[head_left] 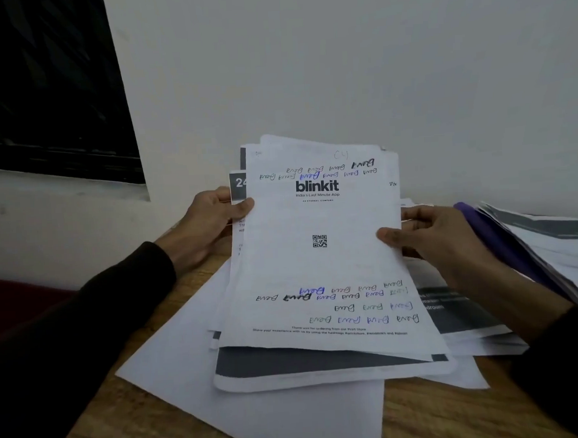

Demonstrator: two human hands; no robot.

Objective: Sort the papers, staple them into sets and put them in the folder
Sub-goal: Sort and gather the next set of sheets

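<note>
I watched the left hand (211,223) pinch the left edge of a raised stack of papers (319,257), thumb curled over the front sheet, while the right hand (429,235) gripped the right edge the same way, thumb on the front and fingers behind. The front sheet was a blinkit cover sheet (319,217) with a QR code and pen scribbles. The stack stood tilted above the wooden table (101,426), its lower edge resting on or just over loose sheets (257,404) lying near the table's front edge. The stack's edges were ragged, with sheets sticking out at the top and left.

My worry was that uneven stack: held only at the sides, inner sheets could have slid out and mixed with the loose sheets below, undoing the sort. Stapling it unsquared might also have missed the offset pages. The purple folder (503,241) lay at the table's right edge with more papers (556,238) against it, close to the right wrist, so a careless swing could have knocked it. I saw no stapler
</note>
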